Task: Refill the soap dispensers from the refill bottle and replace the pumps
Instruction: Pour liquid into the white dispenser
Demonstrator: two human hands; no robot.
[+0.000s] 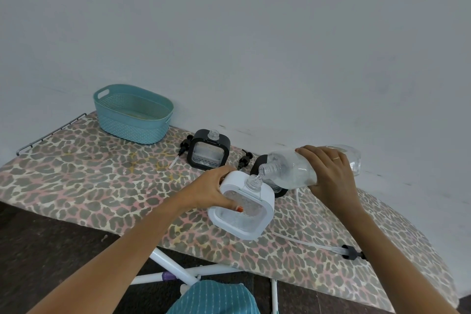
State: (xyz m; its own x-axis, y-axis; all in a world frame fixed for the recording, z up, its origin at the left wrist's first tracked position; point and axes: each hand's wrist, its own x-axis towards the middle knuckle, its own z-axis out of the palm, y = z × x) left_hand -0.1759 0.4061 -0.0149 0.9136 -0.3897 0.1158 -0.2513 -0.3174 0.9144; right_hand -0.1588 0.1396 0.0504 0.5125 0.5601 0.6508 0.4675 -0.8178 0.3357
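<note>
Bare board (76,181) left of my left hand (211,188); basket (132,113) upper left, black dispenser (208,150) (pumps (184,146) flanking) centre; tubed pump (353,252) lower right.

A right hand (331,176) tips a clear refill bottle (293,171) so its mouth meets the open neck of a white soap dispenser (244,208), gripped by the left hand (214,191) on a leopard-print ironing board (89,181). Behind stand a black dispenser (208,149), loose pumps (184,146) and a teal basket (132,113).

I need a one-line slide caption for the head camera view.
Right hand tips clear plastic refill bottle into white square soap dispenser steadied by left hand over leopard-print ironing board.
</note>
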